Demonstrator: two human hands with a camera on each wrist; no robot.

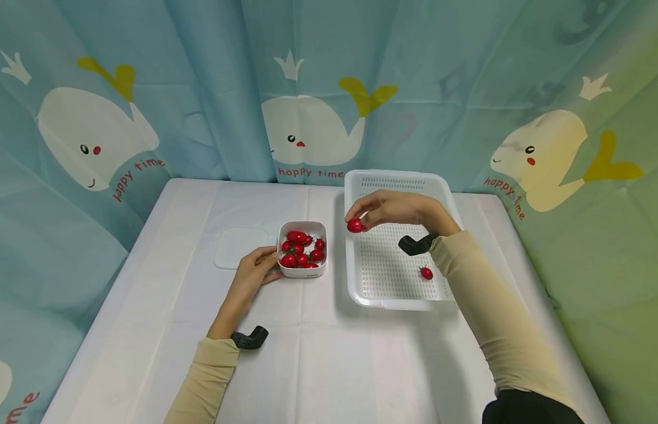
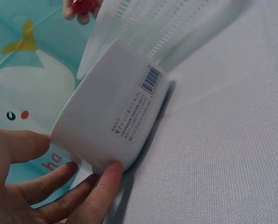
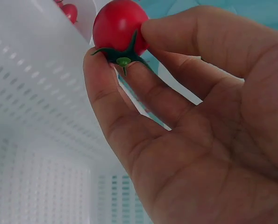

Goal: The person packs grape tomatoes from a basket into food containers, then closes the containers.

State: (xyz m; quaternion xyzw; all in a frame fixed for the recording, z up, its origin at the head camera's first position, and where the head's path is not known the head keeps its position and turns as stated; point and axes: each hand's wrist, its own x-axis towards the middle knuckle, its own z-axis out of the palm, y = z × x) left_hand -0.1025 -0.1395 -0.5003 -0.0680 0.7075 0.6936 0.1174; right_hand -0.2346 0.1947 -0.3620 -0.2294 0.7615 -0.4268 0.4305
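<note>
A small white container (image 1: 303, 272) with several red cherry tomatoes (image 1: 299, 248) inside stands upright on the table. My left hand (image 1: 254, 268) holds it at its left side; in the left wrist view the thumb (image 2: 31, 145) touches the rim and another finger (image 2: 111, 175) the lower edge. Between thumb and fingertips my right hand (image 1: 397, 207) pinches one cherry tomato (image 3: 120, 28), its green stem end facing the palm. This hand is above the left part of a white perforated basket (image 1: 351, 277), where another cherry tomato (image 1: 426, 273) lies on the bottom.
A translucent flat square lid (image 1: 238, 244) lies on the white-covered table (image 1: 302, 365) left of the container. The basket stands right of the container, with a gap between them. Curtains with whale prints (image 1: 313, 132) hang behind the table and at both sides.
</note>
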